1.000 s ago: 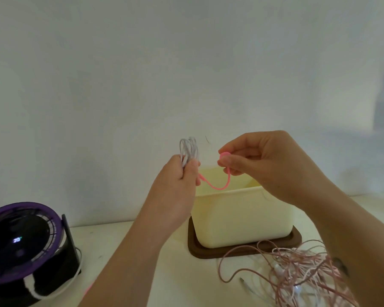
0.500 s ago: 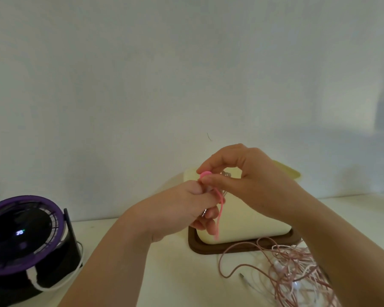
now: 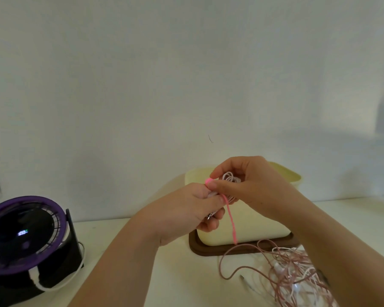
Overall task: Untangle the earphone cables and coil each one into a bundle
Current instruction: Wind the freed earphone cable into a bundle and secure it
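A white cable bundle [image 3: 230,180] is seen wound into small, tight loops and held up in the air between the two hands, in front of a cream box [image 3: 253,229] and above the table [image 3: 186,280]. Only its top loops are shown clearly, between the right thumb and forefinger; the rest is hidden by fingers. A metal plug [image 3: 210,216] is seen poking out from among the left fingers. A pink tie [image 3: 230,220] is laid against the bundle: its round end is at the top, and its thin tail hangs down in front of the box, the tip reaching the level of the brown tray [image 3: 205,251] on which the box is set. The bundle is gripped by the left hand [image 3: 186,209], whose fingers are curled round its lower part, the back of the hand being turned toward the camera. The round end of the tie is pinched by the right hand [image 3: 255,187] between thumb and forefinger, and the two hands are touching. A tangle of cables [image 3: 297,278], pinkish brown and white, is seen lying on the table beside the right forearm, just in front of the tray, with one loop trailing out to the left. A black fan [image 3: 24,238] with a purple rim is stood at the left edge, a white cord [image 3: 34,276] being looped at its base, well apart from the hands
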Motion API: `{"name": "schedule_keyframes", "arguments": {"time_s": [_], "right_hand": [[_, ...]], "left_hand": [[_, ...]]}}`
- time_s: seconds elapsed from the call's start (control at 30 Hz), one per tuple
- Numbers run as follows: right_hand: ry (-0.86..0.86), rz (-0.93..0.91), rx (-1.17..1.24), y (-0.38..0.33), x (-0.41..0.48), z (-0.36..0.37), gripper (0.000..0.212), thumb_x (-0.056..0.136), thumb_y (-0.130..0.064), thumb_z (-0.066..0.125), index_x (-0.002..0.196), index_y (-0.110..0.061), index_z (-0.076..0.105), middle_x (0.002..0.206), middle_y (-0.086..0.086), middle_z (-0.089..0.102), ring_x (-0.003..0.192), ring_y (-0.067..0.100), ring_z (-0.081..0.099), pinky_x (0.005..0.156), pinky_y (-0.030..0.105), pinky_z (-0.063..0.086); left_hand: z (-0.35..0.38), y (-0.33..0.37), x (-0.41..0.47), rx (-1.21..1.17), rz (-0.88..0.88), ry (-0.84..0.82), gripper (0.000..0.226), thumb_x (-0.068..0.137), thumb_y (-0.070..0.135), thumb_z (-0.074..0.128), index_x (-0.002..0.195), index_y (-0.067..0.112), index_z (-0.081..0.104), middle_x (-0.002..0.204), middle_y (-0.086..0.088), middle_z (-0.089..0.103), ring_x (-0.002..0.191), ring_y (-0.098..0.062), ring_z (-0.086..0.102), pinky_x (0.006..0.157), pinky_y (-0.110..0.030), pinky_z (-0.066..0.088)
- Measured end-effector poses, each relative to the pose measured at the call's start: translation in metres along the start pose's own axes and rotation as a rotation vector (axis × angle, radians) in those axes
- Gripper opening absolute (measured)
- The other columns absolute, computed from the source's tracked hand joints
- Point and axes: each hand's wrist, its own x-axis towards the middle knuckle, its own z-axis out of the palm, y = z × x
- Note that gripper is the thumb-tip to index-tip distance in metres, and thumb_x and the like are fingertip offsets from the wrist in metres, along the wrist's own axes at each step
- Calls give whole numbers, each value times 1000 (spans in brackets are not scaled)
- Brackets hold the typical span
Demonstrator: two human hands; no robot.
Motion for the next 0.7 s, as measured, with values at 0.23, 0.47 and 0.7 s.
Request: {"name": "schedule_keyframes", "arguments": {"time_s": [0.23,0.47,0.7], "right_hand": [[114,-17,-46,0,1,-2,16,72,-23,79,73,-15,65,69,7,71,67,27,68,67,45,57],[109,-37,-88,-6,0,-8,15,73,-21,78,70,-15,65,68,4,71,66,23,69,69,43,57],[158,-110,-102,-9,-1,-9,19,72,-20,79,67,-20,61,66,3,68,61,18,66,57,31,52]], "left_hand": [[5,0,5,-229,24,10,20,99,9,40,94,11,59,76,2,50,50,-3,36,58,-17,36],[6,6,6,-515,-49,-36,22,95,18,33,95,11,53,75,-3,48,49,-9,35,58,-24,32],[12,4,13,-614,-40,90,32,100,35,34,98,13,57,67,-1,54,46,-6,31,51,-20,35]]}}
